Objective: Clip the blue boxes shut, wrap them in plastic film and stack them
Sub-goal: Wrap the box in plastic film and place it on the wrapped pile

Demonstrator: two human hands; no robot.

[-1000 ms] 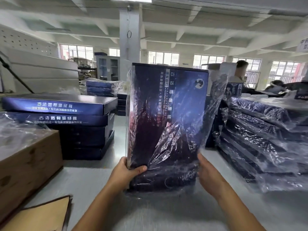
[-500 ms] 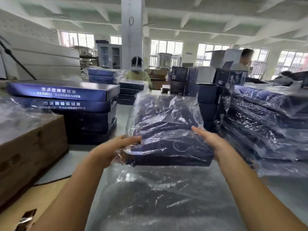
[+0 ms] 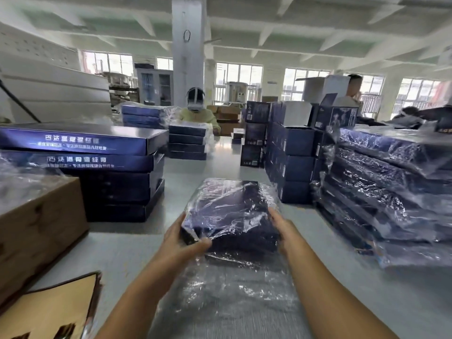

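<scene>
Blue box (image 3: 230,211): one flat, rectangular dark-blue carton with sharp corners, lying level at the middle of the table (image 3: 127,245). Whether its underside touched the tabletop could not be told.
Plastic film (image 3: 230,302): clear, thin and crinkled. It was glossy with white glints, covered the box and trailed towards the person as a loose, wrinkled tail on the table.
Left hand (image 3: 181,238): it gripped the near left corner, with the thumb laid over the filmed top and the fingers out of sight below.
Right hand (image 3: 286,231): it was closed against the near right side, pinning the film to the box.
Unwrapped stack (image 3: 97,167): at the left stood smooth, satin-blue flat boxes. Two carried pale printed lettering on their edges, and at least three darker ones lay beneath.
Wrapped stack (image 3: 391,192): at the right were flat boxes under rumpled, shiny film. The layers were too blurred to count.
Upright boxes (image 3: 288,155): a block of smaller blue cartons stood between the two stacks, further back.
Cardboard carton (image 3: 36,228): one brown, matte box at the far left had loose film heaped on top.
Brown board (image 3: 49,311): one flat panel lay at the lower left corner.
</scene>
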